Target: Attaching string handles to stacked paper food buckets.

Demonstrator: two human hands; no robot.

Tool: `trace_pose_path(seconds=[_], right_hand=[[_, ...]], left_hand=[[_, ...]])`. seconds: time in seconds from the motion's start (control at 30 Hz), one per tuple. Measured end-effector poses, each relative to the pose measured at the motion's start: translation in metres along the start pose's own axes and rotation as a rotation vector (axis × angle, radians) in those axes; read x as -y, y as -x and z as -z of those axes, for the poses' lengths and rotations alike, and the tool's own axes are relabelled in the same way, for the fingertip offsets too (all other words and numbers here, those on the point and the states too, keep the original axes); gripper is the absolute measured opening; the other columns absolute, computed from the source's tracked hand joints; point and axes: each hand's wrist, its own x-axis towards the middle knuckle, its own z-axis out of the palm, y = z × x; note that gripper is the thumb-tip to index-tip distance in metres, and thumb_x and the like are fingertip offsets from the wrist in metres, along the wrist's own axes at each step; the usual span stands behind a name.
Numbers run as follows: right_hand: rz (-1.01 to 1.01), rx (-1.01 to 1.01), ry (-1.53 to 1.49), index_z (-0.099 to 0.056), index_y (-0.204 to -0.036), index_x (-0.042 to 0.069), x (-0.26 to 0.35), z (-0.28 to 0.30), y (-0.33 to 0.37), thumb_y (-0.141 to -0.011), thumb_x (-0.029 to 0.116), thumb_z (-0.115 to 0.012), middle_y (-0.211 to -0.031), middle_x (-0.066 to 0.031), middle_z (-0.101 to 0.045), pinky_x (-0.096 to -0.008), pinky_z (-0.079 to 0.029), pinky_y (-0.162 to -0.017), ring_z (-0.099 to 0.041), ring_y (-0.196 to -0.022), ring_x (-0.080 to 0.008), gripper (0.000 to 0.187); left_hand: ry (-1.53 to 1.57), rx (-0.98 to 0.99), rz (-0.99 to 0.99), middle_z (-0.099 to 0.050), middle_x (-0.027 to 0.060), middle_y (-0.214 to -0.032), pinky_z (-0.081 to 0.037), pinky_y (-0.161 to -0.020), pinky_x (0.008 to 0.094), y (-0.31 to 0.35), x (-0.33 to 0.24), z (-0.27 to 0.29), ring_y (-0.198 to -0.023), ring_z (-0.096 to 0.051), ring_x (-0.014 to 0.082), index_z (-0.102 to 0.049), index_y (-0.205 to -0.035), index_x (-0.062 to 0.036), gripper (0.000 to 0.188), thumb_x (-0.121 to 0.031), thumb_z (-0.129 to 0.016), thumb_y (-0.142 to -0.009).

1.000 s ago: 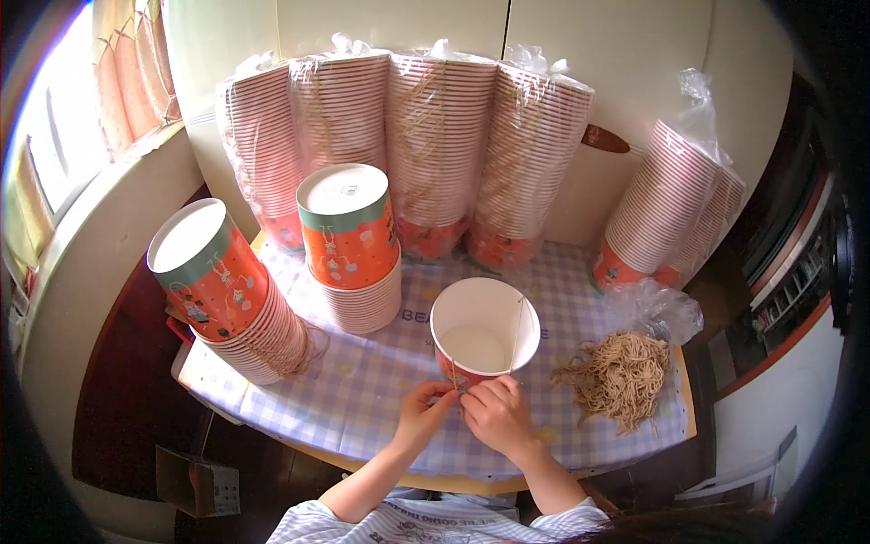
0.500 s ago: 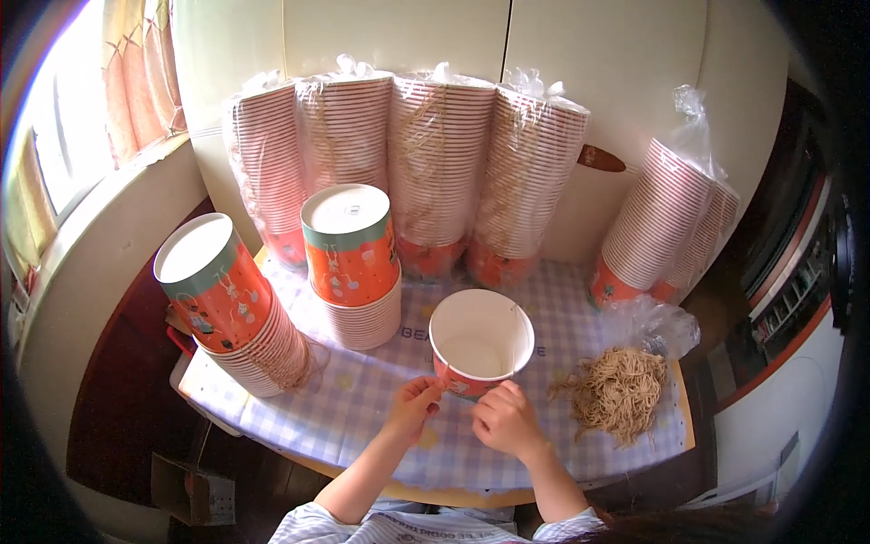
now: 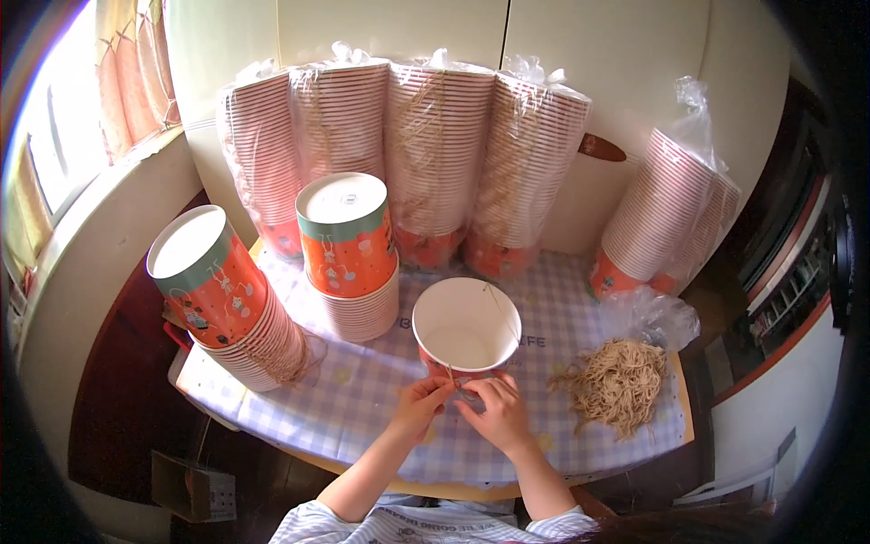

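A round paper bucket [image 3: 467, 331] stands upright in front of me, white inside and orange outside, its open mouth facing up. Thin beige string [image 3: 449, 372] runs over its near rim, and a bit of string shows at the far rim too. At the bucket's near side my left hand [image 3: 420, 405] is closed, pinching the string between thumb and fingertips. My right hand [image 3: 500, 412] meets it there, its fingers bent and pinched on the string. The fingertips hide most of the string between them.
A tangled heap of beige string [image 3: 621, 388] lies at the right beside a crumpled clear bag [image 3: 648, 319]. Nested bucket stacks stand at left, each topped by an upturned bucket [image 3: 344, 236]. Several bagged stacks [image 3: 439, 154] line the back. A checked cloth [image 3: 362, 426] covers the table.
My hands were apart at the near rim and have come together in front of the bucket. The bucket sits slightly further left, and the whole view has shifted a little.
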Motion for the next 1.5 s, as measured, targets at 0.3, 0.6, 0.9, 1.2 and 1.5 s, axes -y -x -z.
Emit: trace_pose_path(seconds=[0.3,0.6,0.9,1.2,1.5], right_hand=[[0.069,-0.146,0.09,-0.056,-0.078,0.008,0.006,-0.013,-0.003,-0.066,0.009,-0.07,-0.073,-0.0032,-0.061,-0.0335,-0.042,-0.072,-0.059,-0.068,-0.02,0.018],[0.036,-0.164,0.069,-0.055,-0.075,0.009,0.009,-0.018,-0.004,-0.07,0.009,-0.063,-0.069,-0.0032,-0.059,-0.0348,-0.041,-0.071,-0.058,-0.067,-0.0193,0.009],[-0.223,-0.024,-0.362,-0.056,-0.078,0.008,0.002,-0.021,0.0,-0.071,0.008,-0.061,-0.074,-0.0049,-0.061,-0.0345,-0.041,-0.072,-0.06,-0.073,-0.0228,0.008],[-0.1,-0.026,-0.305,-0.057,-0.076,0.005,0.002,-0.017,-0.005,-0.073,0.007,-0.059,-0.073,-0.0066,-0.061,-0.0321,-0.041,-0.072,-0.059,-0.072,-0.0244,0.004],[-0.118,-0.136,-0.182,-0.055,-0.079,0.008,0.01,-0.024,-0.002,-0.074,0.013,-0.061,-0.077,-0.0033,-0.059,-0.0381,-0.037,-0.068,-0.055,-0.075,-0.0257,0.009]], left_hand=[[-0.038,-0.033,-0.055,-0.058,-0.0044,-0.075,-0.03,-0.048,0.0164,0.0,0.003,0.004,-0.057,-0.042,0.0014,-0.063,-0.086,-0.0078,0.008,-0.013,-0.061,-0.08],[-0.076,-0.049,-0.101,-0.057,-0.0033,-0.072,-0.03,-0.048,0.017,0.0,0.002,0.005,-0.056,-0.043,0.0022,-0.062,-0.083,-0.0068,0.007,-0.013,-0.062,-0.08],[0.178,0.021,0.073,-0.054,-0.0032,-0.071,-0.031,-0.046,0.0167,0.001,-0.001,0.005,-0.059,-0.045,0.0041,-0.059,-0.084,-0.0065,0.007,-0.013,-0.061,-0.081],[0.221,0.062,0.12,-0.059,0.0013,-0.08,-0.042,-0.056,0.0216,-0.003,0.005,0.012,-0.069,-0.053,0.009,-0.058,-0.092,-0.005,0.013,-0.016,-0.056,-0.085],[0.147,0.022,0.051,-0.049,-0.0074,-0.069,-0.029,-0.046,0.0169,0.0,-0.008,0.005,-0.059,-0.041,0.0022,-0.058,-0.085,-0.012,0.009,-0.021,-0.059,-0.083]])
